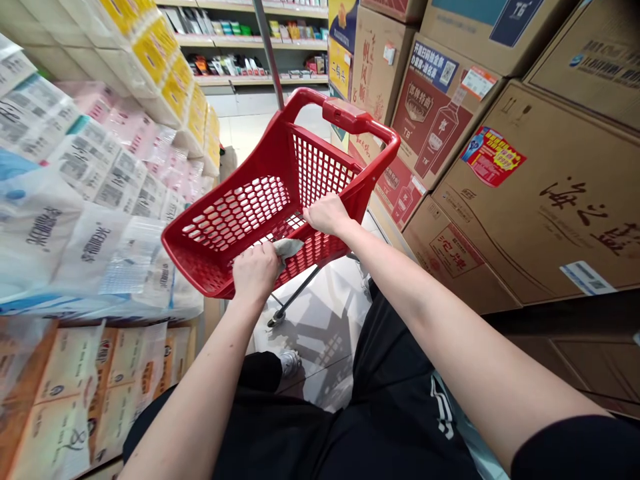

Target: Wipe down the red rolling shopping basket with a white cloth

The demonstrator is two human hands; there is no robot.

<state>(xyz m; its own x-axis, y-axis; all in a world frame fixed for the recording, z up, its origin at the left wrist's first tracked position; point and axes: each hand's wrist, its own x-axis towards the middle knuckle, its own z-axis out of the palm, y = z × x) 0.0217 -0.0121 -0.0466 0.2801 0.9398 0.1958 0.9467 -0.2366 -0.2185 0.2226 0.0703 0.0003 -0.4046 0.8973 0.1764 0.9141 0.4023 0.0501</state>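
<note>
Left hand [256, 270] pinches a grey cloth [289, 248] against the near rim of a red plastic shopping basket [193, 263]; right hand [327, 215] grips that rim, fingers closed over it. Tissue packs [85, 167] stacked left of basket, cardboard cartons [530, 193] right.

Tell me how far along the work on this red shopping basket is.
Nothing yet shows as finished. In hand: the left hand presses a grey cloth on the red basket's mesh; the right hand grips its rim. Remaining: the far handle and walls, untouched by either hand.
</note>
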